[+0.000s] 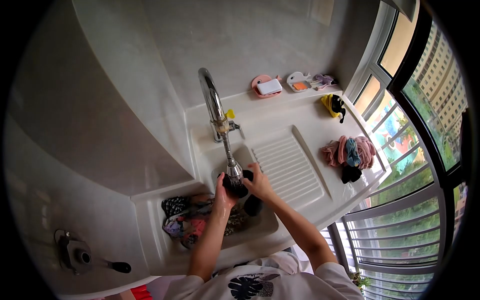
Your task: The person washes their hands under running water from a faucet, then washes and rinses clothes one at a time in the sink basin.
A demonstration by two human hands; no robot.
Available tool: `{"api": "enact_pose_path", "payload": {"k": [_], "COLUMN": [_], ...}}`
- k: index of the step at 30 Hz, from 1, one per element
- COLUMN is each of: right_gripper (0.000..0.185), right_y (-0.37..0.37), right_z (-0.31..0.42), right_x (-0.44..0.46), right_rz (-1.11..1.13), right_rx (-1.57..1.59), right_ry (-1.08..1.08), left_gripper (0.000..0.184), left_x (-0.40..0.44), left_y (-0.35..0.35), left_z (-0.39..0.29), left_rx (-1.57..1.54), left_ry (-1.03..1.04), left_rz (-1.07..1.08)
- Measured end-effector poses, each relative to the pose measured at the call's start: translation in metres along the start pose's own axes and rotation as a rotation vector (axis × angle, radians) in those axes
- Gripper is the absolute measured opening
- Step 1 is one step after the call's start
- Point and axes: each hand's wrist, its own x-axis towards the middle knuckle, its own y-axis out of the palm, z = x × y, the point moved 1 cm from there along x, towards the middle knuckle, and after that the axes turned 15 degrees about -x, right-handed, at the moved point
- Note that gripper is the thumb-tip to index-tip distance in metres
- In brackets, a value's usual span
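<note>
Below the faucet's spray head [233, 170], a wet black piece of cloth [233, 188] is held in running water; whether it is a sock or another small garment I cannot tell. My left hand [225, 195] grips its left side, fingers pointing up. On the other side my right hand [259, 184] pinches the cloth's edge between thumb and fingers. Part of the black cloth [253, 205] hangs beneath my right wrist, or it is a separate piece. Wet patterned clothes [187, 225] lie in the sink [265, 231] under my forearms.
A ribbed washboard [290, 167] adjoins the sink. On the right counter lie bunched pink and blue clothes [351, 151], a black cloth [351, 174] and a yellow-black cloth [334, 106]. Soap dishes [262, 93] line the back ledge. A lever handle [120, 267] juts out at lower left.
</note>
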Motion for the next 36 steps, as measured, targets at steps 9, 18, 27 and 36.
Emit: {"api": "enact_pose_path", "payload": {"k": [9, 18, 27, 36], "right_gripper": [0.025, 0.023, 0.02, 0.021], "right_y": [0.029, 0.051, 0.033, 0.044], "right_z": [0.019, 0.024, 0.049, 0.032], "right_x": [0.006, -0.004, -0.019, -0.02], "right_rz": [-0.295, -0.176, -0.257, -0.341], "right_rx": [-0.257, -0.2, -0.24, -0.146], "right_ry": [-0.239, -0.183, -0.29, -0.237], "left_gripper": [0.04, 0.031, 0.035, 0.032], "left_x": [0.023, 0.034, 0.027, 0.015], "left_y": [-0.03, -0.04, -0.022, -0.037], "left_z": [0.016, 0.008, 0.007, 0.011], "left_rx": [-0.11, -0.1, -0.051, -0.228], "left_ry": [-0.013, 0.003, 0.024, -0.182], "left_rz": [-0.106, -0.084, 0.142, 0.509]}}
